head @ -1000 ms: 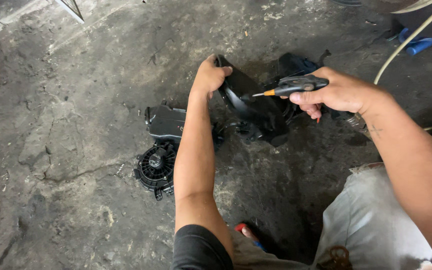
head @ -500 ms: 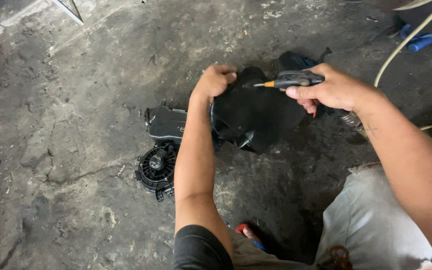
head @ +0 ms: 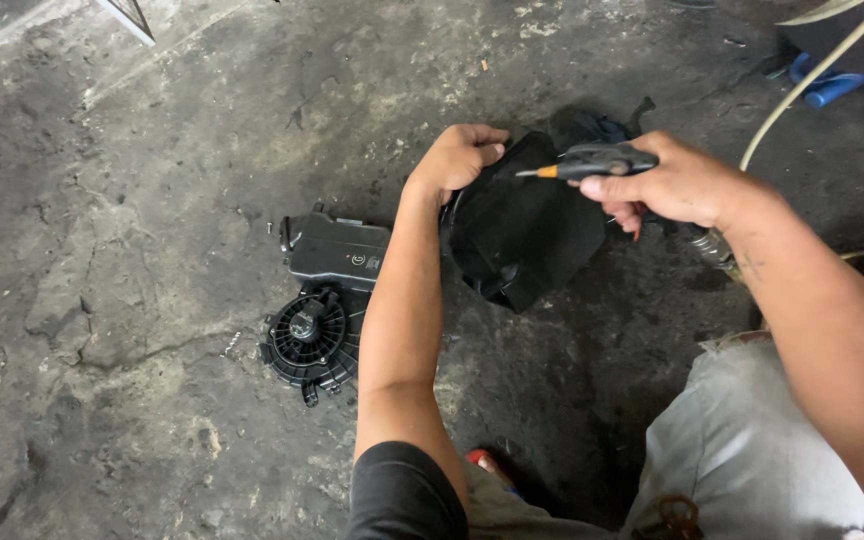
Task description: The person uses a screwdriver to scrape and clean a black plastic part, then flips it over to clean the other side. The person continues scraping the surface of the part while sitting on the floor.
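Head view: left hand (head: 460,158) fingers curled tight over top-left edge of black plastic housing (head: 524,225), gripping it & holding it tilted up off the floor. Right hand (head: 670,185) clenched round a black air blow gun (head: 600,158), orange-and-metal nozzle pointing left across the housing's upper face, tip just above it; can't tell if it touches. Housing sits betw. both hands, lower corner near the concrete floor (head: 152,250). Just left of the left forearm, on the floor: a black rectangular box-shaped part (head: 334,252), and touching its lower edge a round black blower fan w/ ribbed cage (head: 307,338). Behind right hand a dark blue cloth (head: 597,127), partly hidden. Cream hose (head: 802,85) runs from upper right corner down toward right wrist; blue object (head: 832,85) beside it at top right. Person's grey trousers (head: 752,450) at bottom right, stained concrete, cracked at left.
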